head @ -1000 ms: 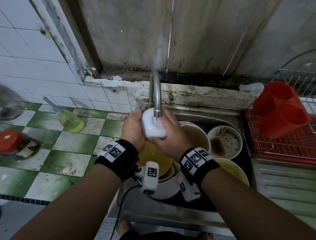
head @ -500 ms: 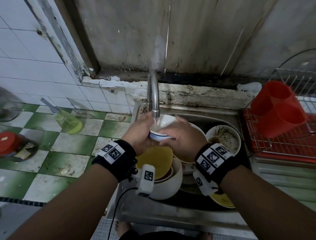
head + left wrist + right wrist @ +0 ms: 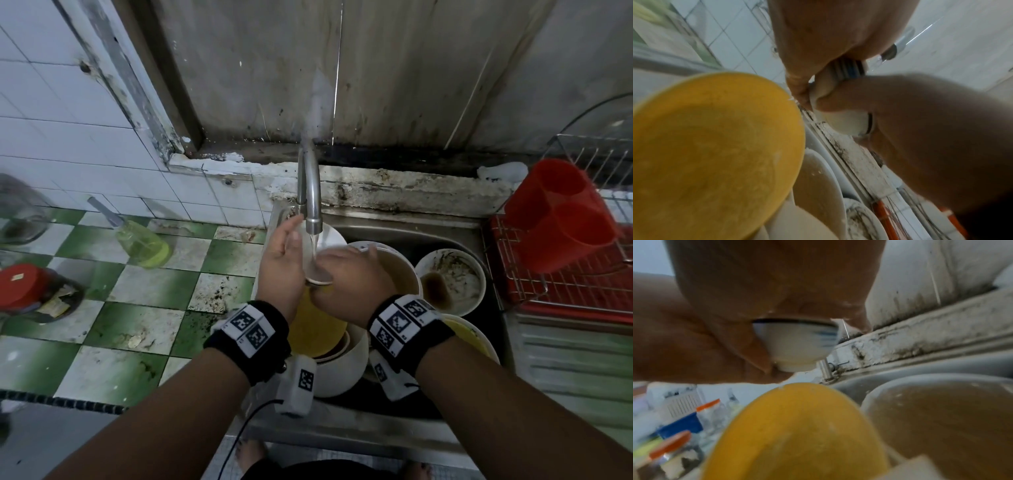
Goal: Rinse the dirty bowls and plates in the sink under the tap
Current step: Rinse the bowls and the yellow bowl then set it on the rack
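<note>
- I've got a small white bowl [image 3: 322, 253] with blue rim bands between both hands, right under the tap [image 3: 310, 192]; the thin stream is falling into it, so my read is that this is the rinse of this one bowl.
- My left hand [image 3: 282, 267] cups the bowl's left side, thumb up by the spout; the left fingers curl round the bowl's wall in the left wrist view.
- My right hand [image 3: 349, 284] covers the near right side; its fingers [image 3: 849, 91] wrap under the bowl's rounded belly toward the foot ring. Both hands are gripping it.
- To do this well, I'd tilt the bowl so the water sweeps the inside and spills out, and turn it slowly between my fingers so every part of the wall meets the stream.
- Glazed ceramic, smooth and wet: slippery, I'd guess, so keep fingers under the foot.
- Directly below my fingers sits a yellow bowl [image 3: 317, 329], matte and plastic-looking, nested in a stack of white bowls [image 3: 346, 366].
- Just right of my right fingers is a big white bowl of brown water [image 3: 402, 274]; further right a white bowl with dark streaks of residue [image 3: 452, 281], all in the steel sink [image 3: 411, 233].
- Far to my right, a red plastic cutlery holder [image 3: 558, 212] on a wire rack [image 3: 582, 287].
- Plenty of dishes below look unrinsed.
</note>
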